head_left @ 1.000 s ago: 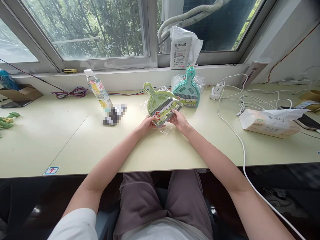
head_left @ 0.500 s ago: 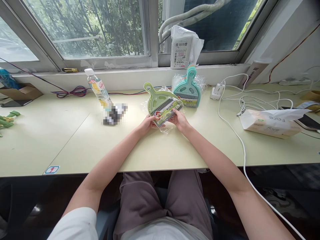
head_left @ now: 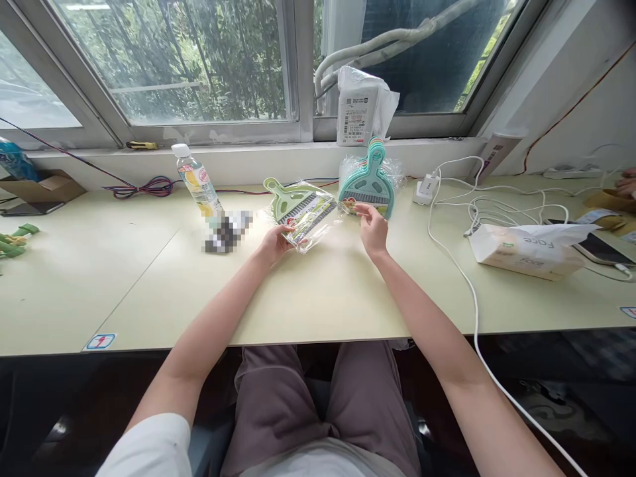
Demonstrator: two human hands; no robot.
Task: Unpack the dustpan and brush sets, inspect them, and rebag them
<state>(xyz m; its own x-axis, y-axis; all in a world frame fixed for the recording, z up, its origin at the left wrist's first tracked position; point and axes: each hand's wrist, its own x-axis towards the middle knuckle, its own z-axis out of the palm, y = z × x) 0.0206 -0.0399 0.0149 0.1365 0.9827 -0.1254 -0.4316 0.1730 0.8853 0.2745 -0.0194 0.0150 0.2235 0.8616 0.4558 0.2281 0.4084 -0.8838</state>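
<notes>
My left hand (head_left: 276, 244) grips the lower left edge of a green dustpan and brush set (head_left: 303, 211) in clear plastic wrap, tilted above the table. My right hand (head_left: 371, 228) is off that set, in front of a stack of teal dustpan sets (head_left: 370, 182) in clear wrap by the wall. Its fingers are pinched together near the stack's label; whether they hold anything is too small to tell.
Left of the green set are a bottle (head_left: 199, 182) and a blurred patch. On the right lie a white charger (head_left: 425, 189), looping cables, a tissue pack (head_left: 529, 250) and a phone (head_left: 603, 248). Another person's hand (head_left: 627, 182) shows at the far right edge.
My right hand has let go of the green set and moved right to the teal stack. My left hand has shifted slightly left with the green set.
</notes>
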